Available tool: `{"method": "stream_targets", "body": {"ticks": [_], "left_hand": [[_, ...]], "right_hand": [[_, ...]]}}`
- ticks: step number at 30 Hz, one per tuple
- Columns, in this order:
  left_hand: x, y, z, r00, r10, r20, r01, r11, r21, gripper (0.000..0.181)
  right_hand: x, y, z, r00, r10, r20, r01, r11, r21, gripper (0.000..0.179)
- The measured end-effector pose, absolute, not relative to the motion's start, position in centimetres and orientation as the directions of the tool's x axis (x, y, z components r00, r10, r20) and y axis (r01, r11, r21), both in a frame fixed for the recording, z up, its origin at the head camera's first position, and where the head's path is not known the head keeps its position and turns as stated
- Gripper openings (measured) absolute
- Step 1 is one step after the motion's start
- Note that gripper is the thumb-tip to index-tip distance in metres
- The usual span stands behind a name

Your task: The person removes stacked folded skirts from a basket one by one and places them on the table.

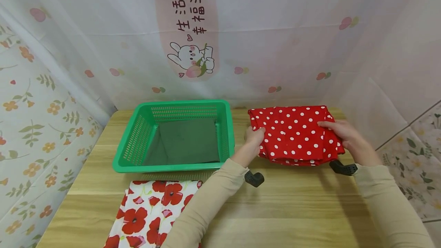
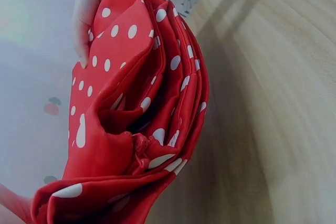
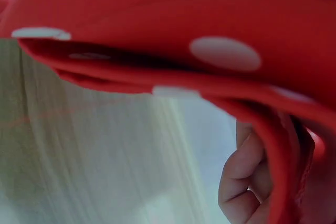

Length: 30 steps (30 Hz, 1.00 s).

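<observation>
Red fabric dotted with white, folded into a thick, soft-edged rectangle, makes up the polka-dot cloth (image 1: 293,133) that we see stretched between two bare hands over the right rear of the pale wood-grain table (image 1: 293,217). The left hand (image 1: 254,141) pinches its left edge, and the right hand (image 1: 346,135) grips its right side, thumb laid on top and fingers curled beneath. From the left wrist we make out several stacked layers, sagging open along one side; we cannot quite tell whether the lowest one touches the wood. Just left of the cloth stands a green, slotted plastic basket (image 1: 172,168), and in front of that lies a folded white cloth printed with red poppies (image 1: 151,209), partly covered by the left sleeve (image 1: 203,209).
</observation>
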<state>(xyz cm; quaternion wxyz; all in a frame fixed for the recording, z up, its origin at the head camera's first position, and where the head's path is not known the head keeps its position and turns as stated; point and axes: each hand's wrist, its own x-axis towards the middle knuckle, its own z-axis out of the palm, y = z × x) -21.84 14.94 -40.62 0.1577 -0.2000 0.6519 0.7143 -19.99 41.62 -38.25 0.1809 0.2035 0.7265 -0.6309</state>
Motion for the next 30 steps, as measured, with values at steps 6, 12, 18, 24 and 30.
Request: {"method": "stream_targets", "body": {"ticks": [6,12,18,24,30], "left_hand": [[-21.8,15.3,-41.8,-0.859,-0.062,-0.508,-0.5,-0.11,0.859,0.058],[-21.6,15.4,-42.7,-0.854,-0.068,-0.516,-0.504,-0.139,0.853,0.059],[-21.5,15.4,-43.5,-0.848,-0.073,-0.526,-0.512,-0.148,0.846,0.061],[-21.5,15.3,-44.2,-0.838,-0.082,-0.539,-0.526,-0.143,0.839,0.061],[-21.5,15.2,-44.8,-0.836,-0.103,-0.54,-0.527,-0.124,0.841,0.057]], "right_hand": [[-20.1,41.3,-39.1,-0.843,0.059,-0.534,0.537,0.115,-0.836,0.053],[-20.2,41.1,-40.1,-0.842,0.059,-0.536,0.538,0.142,-0.831,0.064],[-20.2,40.7,-41.1,-0.85,0.089,-0.519,0.526,0.132,-0.84,0.072],[-20.2,40.1,-41.7,-0.861,0.106,-0.497,0.508,0.134,-0.851,0.072],[-20.3,39.9,-42.5,-0.862,0.118,-0.493,0.507,0.168,-0.846,0.072]]}}
